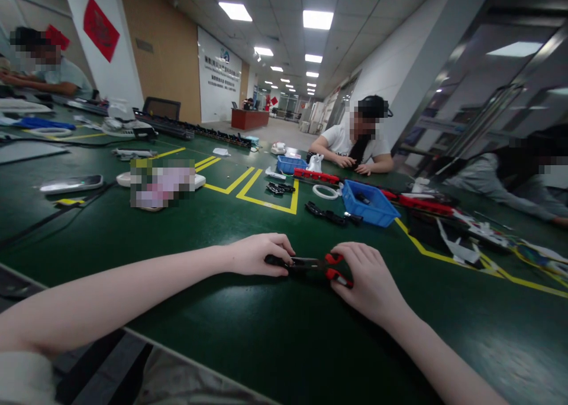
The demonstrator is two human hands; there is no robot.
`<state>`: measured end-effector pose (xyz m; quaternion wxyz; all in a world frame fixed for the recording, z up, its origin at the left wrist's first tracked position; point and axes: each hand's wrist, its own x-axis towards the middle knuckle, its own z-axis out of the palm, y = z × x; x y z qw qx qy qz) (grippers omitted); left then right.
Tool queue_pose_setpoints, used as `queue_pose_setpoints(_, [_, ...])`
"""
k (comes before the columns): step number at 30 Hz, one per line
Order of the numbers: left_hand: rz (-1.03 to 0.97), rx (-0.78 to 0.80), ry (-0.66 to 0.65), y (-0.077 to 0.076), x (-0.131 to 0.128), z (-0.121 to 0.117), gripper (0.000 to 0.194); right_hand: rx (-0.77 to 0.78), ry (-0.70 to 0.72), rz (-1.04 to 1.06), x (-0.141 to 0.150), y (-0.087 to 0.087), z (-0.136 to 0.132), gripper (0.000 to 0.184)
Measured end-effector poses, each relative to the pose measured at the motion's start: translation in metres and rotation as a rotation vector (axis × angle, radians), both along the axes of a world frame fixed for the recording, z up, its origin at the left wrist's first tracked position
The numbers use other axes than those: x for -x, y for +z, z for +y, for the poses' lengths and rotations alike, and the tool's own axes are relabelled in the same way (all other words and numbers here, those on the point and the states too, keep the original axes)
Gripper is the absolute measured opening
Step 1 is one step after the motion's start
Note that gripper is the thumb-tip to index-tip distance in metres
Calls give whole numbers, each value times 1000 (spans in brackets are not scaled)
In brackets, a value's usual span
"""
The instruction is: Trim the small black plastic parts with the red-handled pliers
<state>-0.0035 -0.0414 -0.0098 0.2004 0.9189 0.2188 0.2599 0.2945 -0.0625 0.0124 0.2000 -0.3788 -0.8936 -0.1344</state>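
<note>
My right hand (369,277) is closed around the red-and-black handles of a pair of long-nose pliers (332,267). The slim metal jaws point left, toward my left hand (255,254). Between the fingers and thumb of that hand is a small black part (276,262), mostly covered by the fingers. The jaws reach this part near my left fingertips; whether they grip it is too small to tell. Both hands are low over the green table (248,328), near its front edge.
Beyond my hands lie black plastic pieces (326,214), a blue bin (369,203), a white tape roll (325,192) and a smaller blue bin (290,165). Left are a silver device (73,184) and a blurred-out object (162,186). A person (370,138) sits opposite; others sit at both sides.
</note>
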Motion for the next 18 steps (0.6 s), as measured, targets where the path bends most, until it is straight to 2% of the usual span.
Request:
queue_pose_setpoints(3, [-1, -2, 1, 0, -1, -1, 20, 14, -50, 38, 6, 0, -2, 38])
queue_pose_setpoints(8, [2, 10, 3, 1, -1, -2, 18, 121, -41, 172, 16, 8, -9, 30])
queue_pose_setpoints(10, [6, 9, 3, 1, 0, -2, 19, 237, -23, 266, 20, 11, -12, 23])
queue_pose_setpoints(13, [1, 15, 11, 1, -1, -3, 19, 526, -14, 467, 25, 16, -13, 16])
queue_pose_setpoints(15, [-7, 21, 13, 1, -1, -3, 20, 677, -55, 647, 28, 17, -10, 22])
queue_pose_setpoints(18, [-4, 25, 6, 1, -2, -3, 20, 711, -111, 842, 34, 18, 0, 38])
